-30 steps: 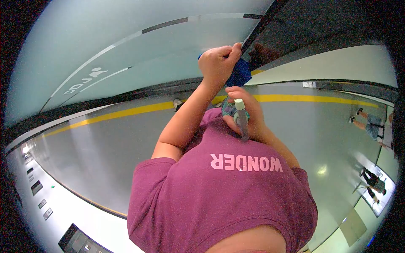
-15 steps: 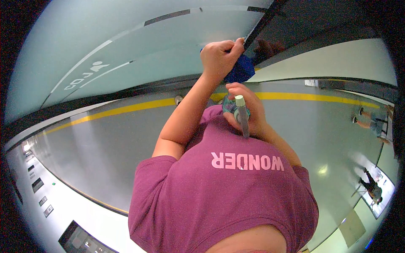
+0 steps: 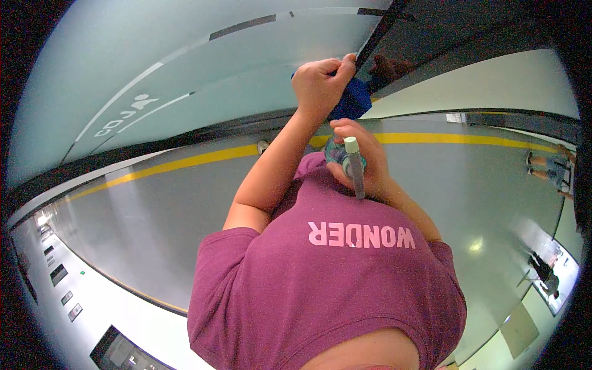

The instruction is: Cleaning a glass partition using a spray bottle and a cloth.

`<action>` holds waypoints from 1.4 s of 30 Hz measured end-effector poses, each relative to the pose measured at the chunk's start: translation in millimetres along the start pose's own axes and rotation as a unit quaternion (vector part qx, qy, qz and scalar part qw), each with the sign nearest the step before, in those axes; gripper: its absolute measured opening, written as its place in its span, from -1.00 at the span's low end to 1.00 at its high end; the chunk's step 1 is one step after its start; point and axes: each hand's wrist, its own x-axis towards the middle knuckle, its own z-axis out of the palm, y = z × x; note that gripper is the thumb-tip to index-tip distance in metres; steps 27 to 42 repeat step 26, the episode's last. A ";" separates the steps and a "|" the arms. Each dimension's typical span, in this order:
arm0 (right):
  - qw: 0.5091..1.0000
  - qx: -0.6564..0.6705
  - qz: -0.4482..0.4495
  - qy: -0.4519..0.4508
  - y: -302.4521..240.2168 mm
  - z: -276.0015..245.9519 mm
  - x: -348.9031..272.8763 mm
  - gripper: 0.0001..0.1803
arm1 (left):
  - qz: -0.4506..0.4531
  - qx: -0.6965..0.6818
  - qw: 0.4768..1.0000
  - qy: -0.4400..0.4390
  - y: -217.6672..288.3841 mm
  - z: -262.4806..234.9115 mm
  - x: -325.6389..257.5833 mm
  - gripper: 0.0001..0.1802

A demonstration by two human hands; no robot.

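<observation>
My left hand (image 3: 319,86) is closed in a fist against the frosted glass panel (image 3: 246,68), right beside its dark vertical edge. Blue cloth (image 3: 354,100) is bunched in that fist and hangs out below it; a bit of it also shows at the hand's left side. In front of my chest, my right hand (image 3: 372,154) is wrapped round a clear spray bottle (image 3: 337,152) with a greenish tint. Its grey spray head (image 3: 356,176), with a pale green tip, points up towards me. The fingers behind the bottle are partly hidden.
A yellow stripe (image 3: 185,161) runs along the grey floor (image 3: 166,228) beside the glass. A dark glossy panel (image 3: 456,37) adjoins the glass edge. Two people stand off to the right, one near a bright screen (image 3: 564,271). Framed panels hang on a white wall (image 3: 92,302) at lower left.
Both hands keep nearly the same place and grip. The left fist has shifted very slightly along the glass edge. A person at the far right has moved a little.
</observation>
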 end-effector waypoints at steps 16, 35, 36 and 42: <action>1.000 0.000 0.002 0.010 -2.2 6.1 4.1 -0.31 | 0.034 -0.047 0.997 -0.047 -15.4 -5.7 3.6 -0.61; 1.000 -0.007 0.008 0.010 -1.2 6.8 3.6 -0.34 | 0.024 -0.031 0.998 -0.042 -17.1 -5.1 4.1 -0.62; 1.000 -0.007 0.008 0.010 -1.2 6.8 3.6 -0.34 | 0.024 -0.031 0.998 -0.042 -17.1 -5.1 4.1 -0.62; 1.000 -0.007 0.008 0.010 -1.2 6.8 3.6 -0.34 | 0.024 -0.031 0.998 -0.042 -17.1 -5.1 4.1 -0.62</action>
